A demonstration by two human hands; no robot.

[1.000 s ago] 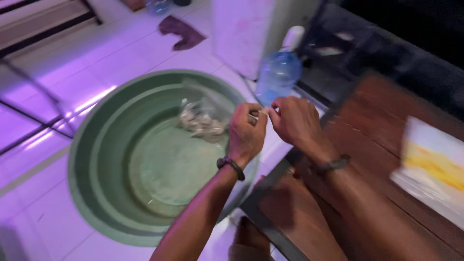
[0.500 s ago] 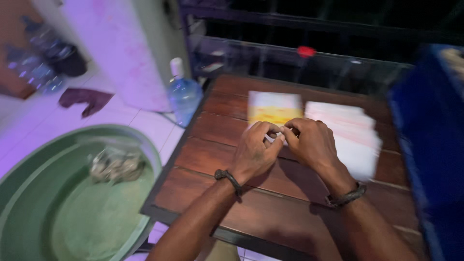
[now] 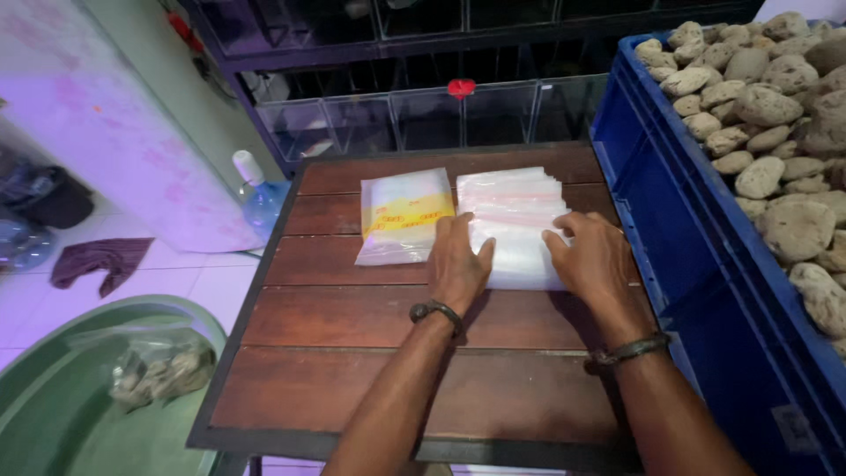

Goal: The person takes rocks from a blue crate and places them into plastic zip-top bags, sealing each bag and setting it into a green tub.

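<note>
Nearest, both forearms run out of the bottom edge, each with one dark wristband. The left hand lies flat, fingers spread and gripping nothing, on the near left corner of the stack of clear bags; the right hand rests open on its near right edge, holding nothing. The stack lies on the wooden table; how many bags it holds cannot be counted. Just left of it lies one packet with a yellow band. Right, a blue crate of pale stones is cut off. Left below, a green tub, partly out of view, holds one blurred bag. Farther off stands one water bottle
</note>
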